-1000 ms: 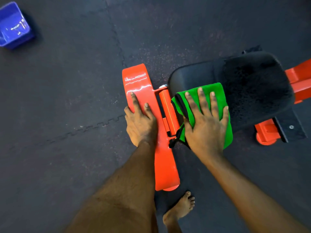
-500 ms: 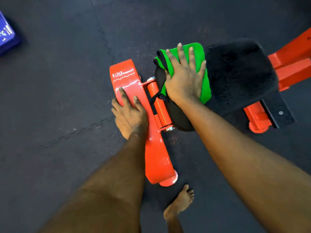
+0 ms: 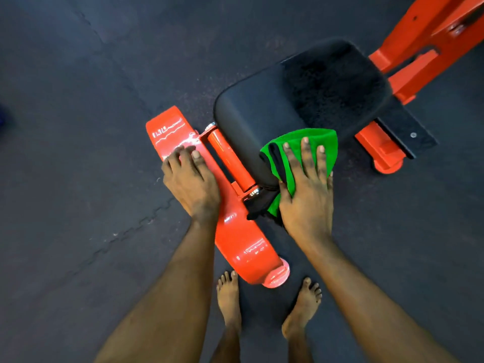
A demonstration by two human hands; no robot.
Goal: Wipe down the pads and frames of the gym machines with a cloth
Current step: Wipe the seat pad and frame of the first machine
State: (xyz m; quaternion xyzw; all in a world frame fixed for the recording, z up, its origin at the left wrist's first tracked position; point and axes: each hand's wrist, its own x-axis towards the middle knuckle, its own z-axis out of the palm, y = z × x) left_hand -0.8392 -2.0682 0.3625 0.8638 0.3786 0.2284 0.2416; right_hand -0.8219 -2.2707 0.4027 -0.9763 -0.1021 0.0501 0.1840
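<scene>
A black seat pad (image 3: pixel 262 111) sits on an orange machine frame (image 3: pixel 235 231), seen from above. A folded green cloth (image 3: pixel 327 145) with a black underside lies on the pad's near edge. My right hand (image 3: pixel 306 189) presses flat on the cloth, fingers straight and spread. My left hand (image 3: pixel 191 182) rests on the orange foot bar beside the pad, fingers lying over its top. The far half of the pad (image 3: pixel 335 82) looks darker and matte.
Dark rubber floor mats (image 3: pixel 78 179) surround the machine. More orange frame (image 3: pixel 432 35) rises at the top right, with a black bracket (image 3: pixel 408 132) under the pad. My bare feet (image 3: pixel 230 302) stand just below the foot bar's end.
My right hand has slid the cloth from the pad's far edge back to its near edge. My left hand stays on the orange bar. The view shifted, and both feet show.
</scene>
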